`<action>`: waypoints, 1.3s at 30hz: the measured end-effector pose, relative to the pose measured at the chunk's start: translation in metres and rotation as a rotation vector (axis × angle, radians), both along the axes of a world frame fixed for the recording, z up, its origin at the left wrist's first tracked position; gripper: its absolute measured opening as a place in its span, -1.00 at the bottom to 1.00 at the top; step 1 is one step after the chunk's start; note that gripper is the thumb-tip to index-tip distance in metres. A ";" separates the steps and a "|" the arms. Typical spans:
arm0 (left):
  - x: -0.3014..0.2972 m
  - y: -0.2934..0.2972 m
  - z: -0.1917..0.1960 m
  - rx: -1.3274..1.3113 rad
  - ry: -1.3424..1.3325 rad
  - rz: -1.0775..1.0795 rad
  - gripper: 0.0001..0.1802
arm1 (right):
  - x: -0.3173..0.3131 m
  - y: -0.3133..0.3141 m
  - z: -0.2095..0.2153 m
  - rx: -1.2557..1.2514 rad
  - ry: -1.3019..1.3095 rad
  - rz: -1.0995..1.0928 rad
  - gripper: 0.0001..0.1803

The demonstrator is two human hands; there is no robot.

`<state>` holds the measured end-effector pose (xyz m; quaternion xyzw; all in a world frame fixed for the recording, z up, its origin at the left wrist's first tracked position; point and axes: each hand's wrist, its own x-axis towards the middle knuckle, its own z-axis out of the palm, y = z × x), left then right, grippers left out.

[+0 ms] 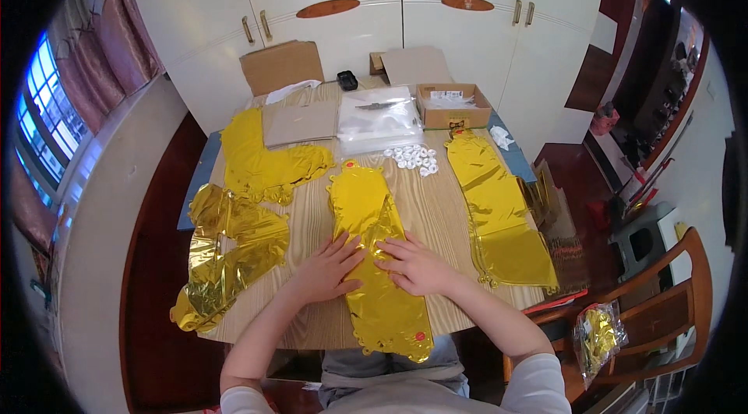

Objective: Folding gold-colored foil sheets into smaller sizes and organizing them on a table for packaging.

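A flat, uninflated gold foil balloon (382, 266) lies lengthwise in front of me, its near end hanging slightly past the table's front edge. Small red round marks show at its far and near ends. My left hand (327, 267) rests flat on its left edge, fingers spread. On the right edge lies my right hand (417, 264), also flat with its fingers apart. Neither hand grips anything. To the left are a crumpled gold foil balloon (238, 246) and, beyond it, more flat gold foil balloons (257, 157). Another gold foil balloon (502, 215) stretches along the right side.
Small white rolls (413, 157) lie beyond the middle balloon, near a stack of clear plastic bags (379, 122). An open cardboard box (454, 110) and grey-brown cardboard sheets (300, 124) stand at the back. A wooden chair (654, 313) with a bagged gold item is at right.
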<state>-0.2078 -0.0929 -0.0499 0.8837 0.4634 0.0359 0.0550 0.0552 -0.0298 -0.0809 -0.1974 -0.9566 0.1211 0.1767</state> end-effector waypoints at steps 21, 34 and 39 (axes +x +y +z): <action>-0.051 0.125 0.028 -0.221 0.145 0.104 -0.77 | 0.001 0.001 -0.005 -0.041 0.042 0.004 -0.60; -0.014 0.047 0.013 0.232 -0.223 0.363 -0.46 | 0.001 0.001 -0.004 -0.042 0.047 0.005 -0.58; 0.006 -0.010 0.006 0.019 -0.082 0.288 -0.21 | 0.001 -0.002 0.000 -0.052 0.048 0.012 -0.60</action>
